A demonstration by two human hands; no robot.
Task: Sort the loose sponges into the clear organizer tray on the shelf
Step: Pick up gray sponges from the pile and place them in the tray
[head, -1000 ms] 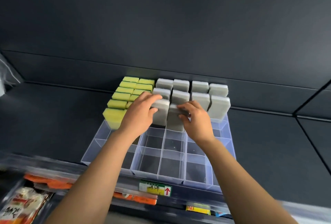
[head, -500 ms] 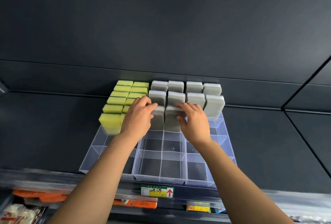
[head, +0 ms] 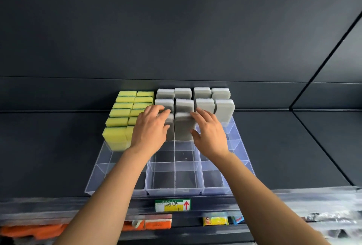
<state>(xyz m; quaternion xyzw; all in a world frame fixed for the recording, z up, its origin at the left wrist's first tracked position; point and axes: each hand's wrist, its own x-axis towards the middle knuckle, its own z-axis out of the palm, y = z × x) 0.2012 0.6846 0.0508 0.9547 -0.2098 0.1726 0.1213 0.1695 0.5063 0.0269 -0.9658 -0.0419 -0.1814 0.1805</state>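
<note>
Straightened and spread wider since half a second ago, the fingers of the right hand (head: 210,134), then hooked over a sponge top; everything else much as before.

Low on the far left, blurred orange packs (head: 29,232) under the bare dark shelf (head: 49,146); next, yellow sponges (head: 114,136) in two columns running front to back in the left cells of the clear tray (head: 174,190), each on edge, yellow face toward the viewer, green backing just showing along the tops of those behind; then the left hand (head: 150,129), fingers bent over the top of the left front sponge (head: 171,133), thumb against its near face, gripping it from above; touching that one on its right, the right front sponge (head: 183,127), grey like its neighbour; both upright in adjoining cells, long axis straight up and down, broad face toward the viewer; straight below the pair, under the tray front, a green and yellow label (head: 172,204) with a red arrow pointing up; at the right front sponge, the right hand, loose and spread, fingertips laid along the top edge, thumb low against the near right corner, nothing held; behind and to the right of both hands, more grey sponges (head: 224,110), four across in two rows, all on end the same way, filling the back cells; both forearms over the nearer cells, clear walls and floor in sight between them.
</note>
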